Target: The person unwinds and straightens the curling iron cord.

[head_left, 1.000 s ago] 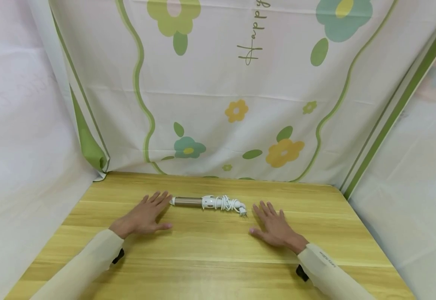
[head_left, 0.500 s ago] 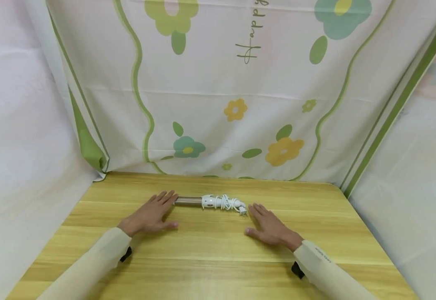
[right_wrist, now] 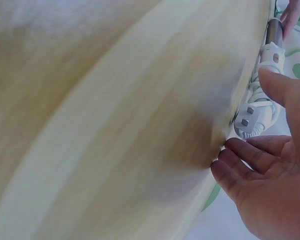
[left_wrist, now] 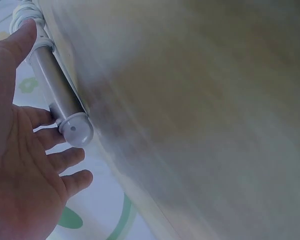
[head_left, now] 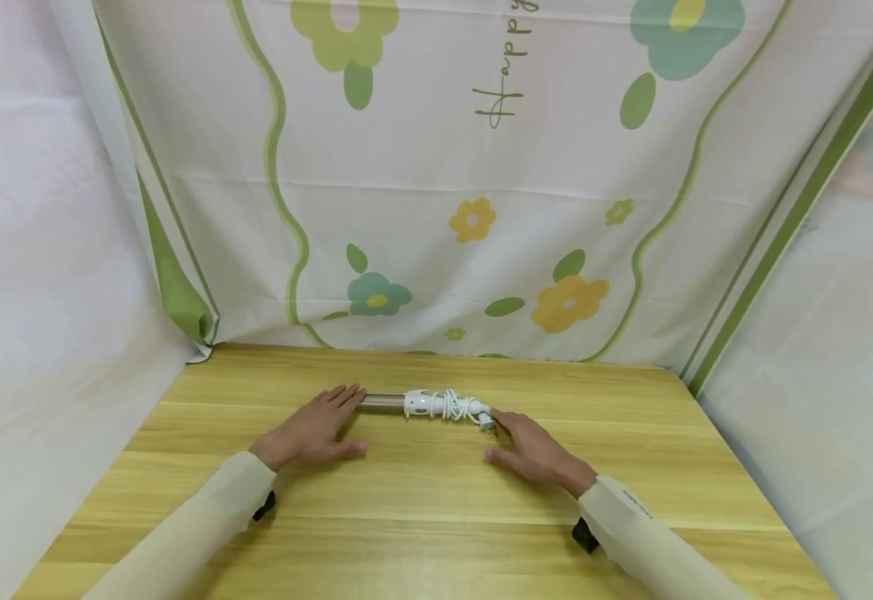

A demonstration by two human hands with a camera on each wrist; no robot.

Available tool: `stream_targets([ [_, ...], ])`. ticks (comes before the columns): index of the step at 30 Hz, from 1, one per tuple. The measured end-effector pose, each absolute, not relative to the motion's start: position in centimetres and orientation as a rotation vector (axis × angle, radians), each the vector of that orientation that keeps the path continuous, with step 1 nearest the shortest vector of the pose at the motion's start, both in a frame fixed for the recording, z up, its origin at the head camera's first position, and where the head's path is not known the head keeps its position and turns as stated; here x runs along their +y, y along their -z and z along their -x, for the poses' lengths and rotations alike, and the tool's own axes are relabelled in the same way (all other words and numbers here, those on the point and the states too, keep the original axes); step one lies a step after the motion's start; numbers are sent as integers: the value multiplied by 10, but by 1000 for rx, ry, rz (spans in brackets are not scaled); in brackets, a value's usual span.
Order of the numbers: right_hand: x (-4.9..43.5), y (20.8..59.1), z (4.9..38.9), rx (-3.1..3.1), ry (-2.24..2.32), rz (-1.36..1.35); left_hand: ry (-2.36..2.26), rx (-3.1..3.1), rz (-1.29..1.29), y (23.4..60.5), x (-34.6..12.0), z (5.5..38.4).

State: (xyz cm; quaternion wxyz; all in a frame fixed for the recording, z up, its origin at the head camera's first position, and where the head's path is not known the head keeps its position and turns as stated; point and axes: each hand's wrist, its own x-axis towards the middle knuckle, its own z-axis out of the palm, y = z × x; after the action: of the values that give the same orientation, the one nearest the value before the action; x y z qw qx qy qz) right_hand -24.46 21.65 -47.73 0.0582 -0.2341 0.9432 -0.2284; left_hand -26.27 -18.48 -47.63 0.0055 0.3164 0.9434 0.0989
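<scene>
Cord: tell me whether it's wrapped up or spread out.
Wrapped up: the cord winds in loops around the white handle.

Shows a shiny bronze cylindrical metal barrel, smooth white plastic handle and satiny yellow wood-grain tabletop.

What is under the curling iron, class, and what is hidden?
Under the curling iron is the wood-grain table, whose surface shows in front of and behind it. The strip directly beneath is covered and cannot be seen.

Cream left sleeve; cream right sleeve bearing dark lettering, too small to read; black, seemingly boxy wrist pieces.
</scene>
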Motion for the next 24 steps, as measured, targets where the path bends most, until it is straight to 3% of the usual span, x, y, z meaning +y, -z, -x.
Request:
stream_targets([
  [24, 192, 478, 272, 2782, 946, 546, -334, 2926, -952, 471, -164, 275],
])
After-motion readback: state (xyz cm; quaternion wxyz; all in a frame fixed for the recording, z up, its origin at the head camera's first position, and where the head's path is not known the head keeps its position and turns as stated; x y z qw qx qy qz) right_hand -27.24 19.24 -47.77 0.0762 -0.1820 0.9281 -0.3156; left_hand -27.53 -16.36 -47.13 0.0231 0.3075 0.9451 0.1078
